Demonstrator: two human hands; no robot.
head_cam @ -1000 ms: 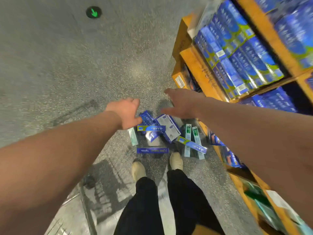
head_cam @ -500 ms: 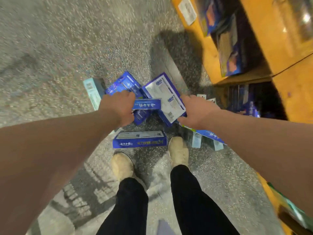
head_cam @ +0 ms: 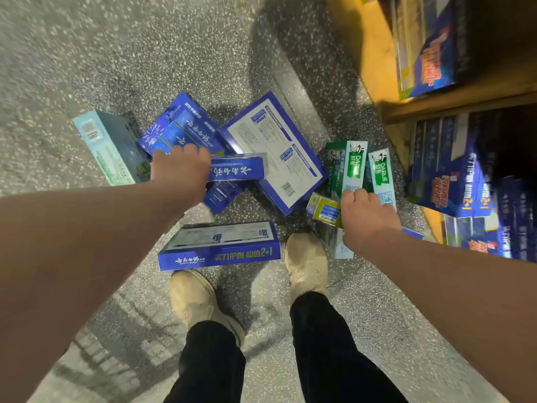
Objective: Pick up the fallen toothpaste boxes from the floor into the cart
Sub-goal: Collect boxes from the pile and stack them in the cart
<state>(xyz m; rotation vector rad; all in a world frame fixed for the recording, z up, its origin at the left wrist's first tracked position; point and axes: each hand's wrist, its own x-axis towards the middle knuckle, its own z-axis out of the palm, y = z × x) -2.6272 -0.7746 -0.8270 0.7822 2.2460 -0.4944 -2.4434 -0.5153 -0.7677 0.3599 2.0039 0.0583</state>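
The left hand (head_cam: 180,170), arm stretched low and forward with knuckles up, had its fingers curled over the end of a slim blue box (head_cam: 236,169). The right hand (head_cam: 367,219), reaching down likewise, was fisted round a yellow-green box (head_cam: 323,209) running beneath it. Every box lay on the floor (head_cam: 87,53) ahead of two shoes (head_cam: 306,263): four blue ones, counting the slim one, with the 2+1 box (head_cam: 219,247) nearest the toes; two green Darlie boxes (head_cam: 347,167) side by side just beyond the right hand; one teal box (head_cam: 107,146) far left; one pale box (head_cam: 334,242), half hidden. More packs stood on the orange shelf (head_cam: 374,53) at right.
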